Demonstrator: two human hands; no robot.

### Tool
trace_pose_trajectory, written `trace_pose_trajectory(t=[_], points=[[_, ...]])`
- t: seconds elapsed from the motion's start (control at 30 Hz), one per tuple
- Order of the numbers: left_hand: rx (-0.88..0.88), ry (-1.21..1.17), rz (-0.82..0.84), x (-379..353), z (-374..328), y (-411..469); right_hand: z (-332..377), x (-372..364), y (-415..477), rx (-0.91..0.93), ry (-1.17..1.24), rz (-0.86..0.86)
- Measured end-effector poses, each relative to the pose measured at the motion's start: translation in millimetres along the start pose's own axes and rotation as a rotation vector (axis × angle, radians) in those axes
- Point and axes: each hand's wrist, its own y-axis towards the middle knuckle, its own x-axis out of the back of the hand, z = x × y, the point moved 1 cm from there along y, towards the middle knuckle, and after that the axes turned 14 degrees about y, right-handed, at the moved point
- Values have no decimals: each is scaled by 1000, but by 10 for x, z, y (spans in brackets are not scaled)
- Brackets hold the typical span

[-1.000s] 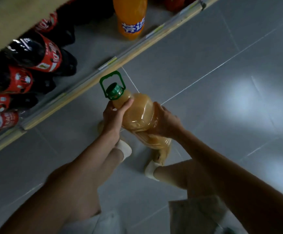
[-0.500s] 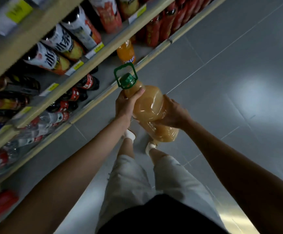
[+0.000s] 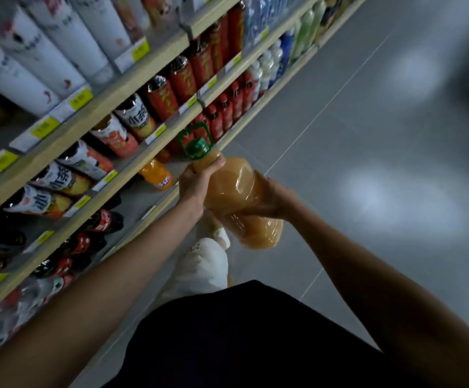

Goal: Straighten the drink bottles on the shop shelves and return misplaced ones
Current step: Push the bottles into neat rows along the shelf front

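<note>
- You are holding the big juice bottle (image 3: 238,191) in the air with both hands, in front of the shelves (image 3: 132,161), above the floor (image 3: 367,130).
- Your left hand (image 3: 195,189) is gripping its neck, just under the green cap (image 3: 197,147).
- Your right hand (image 3: 273,198) is wrapping around its body from the right side.
- The bottle is leaning, cap toward the shelves.
</note>
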Motion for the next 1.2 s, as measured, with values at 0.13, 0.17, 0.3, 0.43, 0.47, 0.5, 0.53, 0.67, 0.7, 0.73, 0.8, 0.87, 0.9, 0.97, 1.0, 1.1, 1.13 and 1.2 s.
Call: trace_pose_trajectory(t=[0.13,0.17,0.3,0.43,0.47,0.5,0.53,0.67,0.7,0.73,0.8,0.87,0.9,0.97,1.0,1.1,1.13,1.2], points=[[-42,12,67,-548,-433,279,-221,580,230,-13,-21,-67],[-49,31,83,-712,-563,369,-285,756,317,-28,-27,-72],[-92,64,131,-1446,-1099,861,-581,1508,770,-83,-45,-116],[-142,78,208,-2262,-1678,1306,-918,2344,1204,-173,-41,-148],[-142,91,228,-2462,-1846,1385,-1005,2544,1287,-190,-38,-165],[-143,108,251,-2670,-2012,1453,-1087,2749,1353,-199,-14,-187],[-149,127,275,-2877,-2166,1510,-1173,2951,1400,-199,15,-212],[-176,197,349,-3748,-2765,1599,-1567,3754,1480,-194,82,-299],[-172,206,370,-3982,-2896,1615,-1685,3973,1502,-201,98,-301],[-172,214,385,-4215,-3009,1640,-1810,4192,1523,-211,107,-307],[-186,234,410,-4698,-3216,1684,-2069,4634,1571,-227,97,-341],[-190,249,427,-5193,-3448,1724,-2309,5107,1643,-228,83,-350],[-190,253,429,-5435,-3570,1744,-2425,5345,1685,-225,79,-345],[-202,252,433,-5918,-3856,1775,-2648,5856,1770,-224,84,-340],[-204,257,431,-6139,-4005,1778,-2736,6113,1802,-231,88,-336],[-195,233,404,-6740,-4404,1853,-3000,6837,1960,-229,46,-327],[-184,219,388,-6920,-4517,1900,-3066,7062,2023,-236,22,-319],[-174,195,357,-7248,-4730,2002,-3179,7480,2166,-231,-23,-298]])
